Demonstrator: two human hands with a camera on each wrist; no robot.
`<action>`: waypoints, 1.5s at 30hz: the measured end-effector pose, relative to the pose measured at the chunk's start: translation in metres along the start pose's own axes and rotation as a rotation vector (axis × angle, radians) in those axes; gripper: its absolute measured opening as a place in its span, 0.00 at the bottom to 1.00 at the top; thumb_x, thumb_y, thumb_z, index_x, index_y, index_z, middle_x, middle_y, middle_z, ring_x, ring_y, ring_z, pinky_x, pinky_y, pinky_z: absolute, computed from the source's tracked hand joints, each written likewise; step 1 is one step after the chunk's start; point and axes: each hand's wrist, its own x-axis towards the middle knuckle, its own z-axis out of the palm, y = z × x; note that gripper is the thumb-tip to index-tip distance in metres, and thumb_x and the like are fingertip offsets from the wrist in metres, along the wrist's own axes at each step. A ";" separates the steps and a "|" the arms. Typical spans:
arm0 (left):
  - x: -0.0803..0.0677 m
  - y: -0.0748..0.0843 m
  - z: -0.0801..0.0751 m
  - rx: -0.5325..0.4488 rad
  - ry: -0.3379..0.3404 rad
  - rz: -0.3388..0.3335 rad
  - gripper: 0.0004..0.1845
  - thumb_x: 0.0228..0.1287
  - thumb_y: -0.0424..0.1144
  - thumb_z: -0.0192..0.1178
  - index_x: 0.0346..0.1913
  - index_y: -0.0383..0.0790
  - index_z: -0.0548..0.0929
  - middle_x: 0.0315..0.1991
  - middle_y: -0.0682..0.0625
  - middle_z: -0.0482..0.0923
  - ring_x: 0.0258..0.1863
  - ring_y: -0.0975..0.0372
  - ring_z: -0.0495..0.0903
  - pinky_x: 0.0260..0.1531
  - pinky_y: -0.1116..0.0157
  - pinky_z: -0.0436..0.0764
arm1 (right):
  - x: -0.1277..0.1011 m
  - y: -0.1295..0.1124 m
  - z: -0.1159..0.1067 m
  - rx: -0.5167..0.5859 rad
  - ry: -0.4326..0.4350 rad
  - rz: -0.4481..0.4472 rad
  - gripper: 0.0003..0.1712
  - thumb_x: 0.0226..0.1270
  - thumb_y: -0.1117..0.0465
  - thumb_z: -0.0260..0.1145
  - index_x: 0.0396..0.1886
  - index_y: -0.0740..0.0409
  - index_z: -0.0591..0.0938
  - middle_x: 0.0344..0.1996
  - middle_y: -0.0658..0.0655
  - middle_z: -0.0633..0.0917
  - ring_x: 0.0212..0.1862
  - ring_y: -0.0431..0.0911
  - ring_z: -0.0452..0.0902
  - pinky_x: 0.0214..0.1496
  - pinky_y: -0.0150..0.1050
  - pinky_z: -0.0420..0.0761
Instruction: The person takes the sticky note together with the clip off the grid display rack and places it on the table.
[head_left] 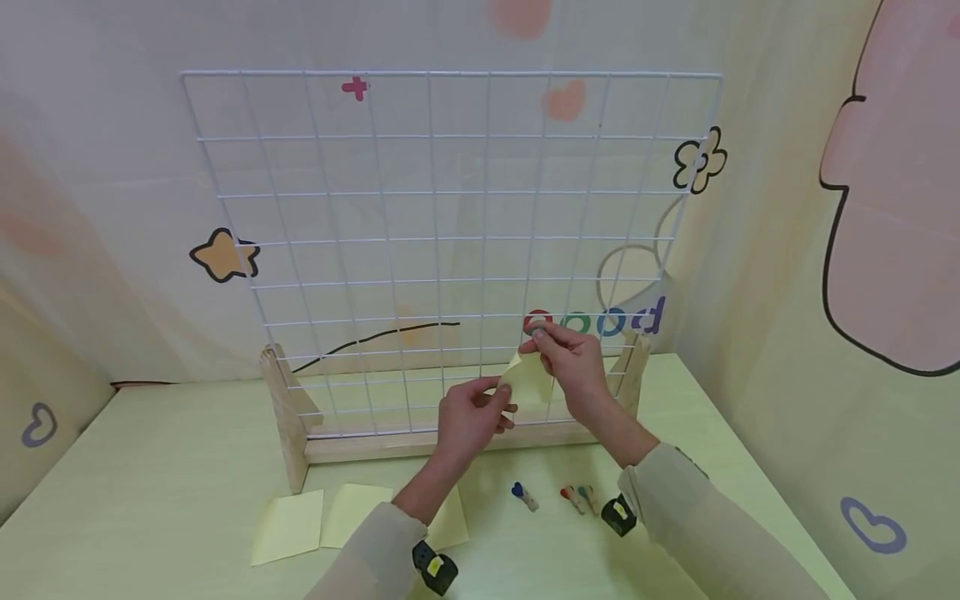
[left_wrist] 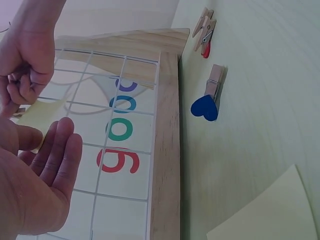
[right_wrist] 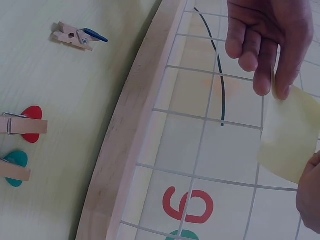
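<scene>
In front of the white wire grid (head_left: 457, 193), my left hand (head_left: 471, 417) pinches the left edge of a pale yellow paper note (head_left: 531, 379) between thumb and fingers. My right hand (head_left: 573, 362) is at the note's upper right, its thumb and index finger pinching a small clothespin (left_wrist: 20, 112) that the fingers mostly hide. Whether the clothespin bites the paper or a wire cannot be seen. On the table below lie a clothespin with a blue heart (left_wrist: 205, 107), one with a red heart (right_wrist: 32, 124) and one with a green heart (right_wrist: 16, 167).
The grid stands in a wooden base (head_left: 360, 448) with upright side supports (head_left: 283, 421). Several yellow notes lie on the table in front, among them the leftmost note (head_left: 288, 527) and its neighbour (head_left: 355, 510). A patterned cloth wall (head_left: 112, 250) hangs behind.
</scene>
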 end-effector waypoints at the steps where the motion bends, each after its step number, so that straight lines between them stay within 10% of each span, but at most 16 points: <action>1: 0.000 0.000 0.000 -0.001 0.000 -0.005 0.14 0.67 0.39 0.59 0.50 0.35 0.84 0.28 0.43 0.86 0.19 0.62 0.83 0.25 0.66 0.84 | 0.000 -0.001 0.000 0.005 -0.001 -0.001 0.17 0.72 0.67 0.57 0.53 0.76 0.78 0.20 0.43 0.85 0.21 0.37 0.59 0.23 0.27 0.58; 45: -0.018 0.003 -0.021 -0.047 -0.056 0.018 0.16 0.67 0.35 0.60 0.53 0.28 0.79 0.32 0.36 0.85 0.23 0.58 0.85 0.30 0.63 0.85 | -0.022 -0.015 -0.004 0.049 -0.065 -0.002 0.20 0.74 0.65 0.56 0.58 0.75 0.74 0.24 0.45 0.86 0.21 0.38 0.69 0.24 0.27 0.66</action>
